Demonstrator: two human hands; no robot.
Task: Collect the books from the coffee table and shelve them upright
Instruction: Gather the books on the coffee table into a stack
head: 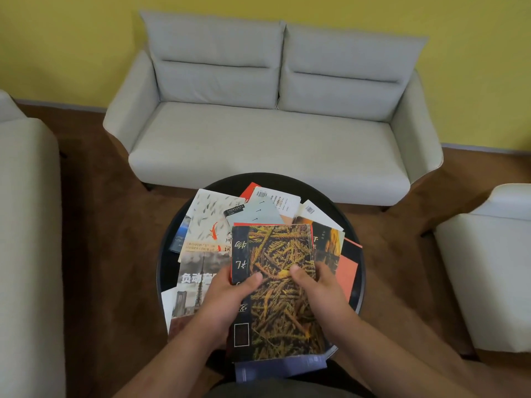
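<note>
1. Fingers of left hand (230,294) and right hand (319,288) grasp the fern-cover book (281,248) by its side edges, thumbs on top.
2. It sits low over the surface (357,294), above the scattered books (212,222).
3. Lift straight up; dragging likely shifts loose covers beneath.

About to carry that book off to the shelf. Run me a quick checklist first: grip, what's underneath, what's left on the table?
1. Left hand grips the leaf-cover book, thumb on its cover: ok.
2. Right hand grips the same book: ok.
3. Blue book sticking out underneath is held too: cannot tell.
4. Coffee table cleared: not ok; the fish-cover book, tower-cover book and others lie on it.
5. Shelf in sight: not ok; only the sofa and other seats show.
</note>
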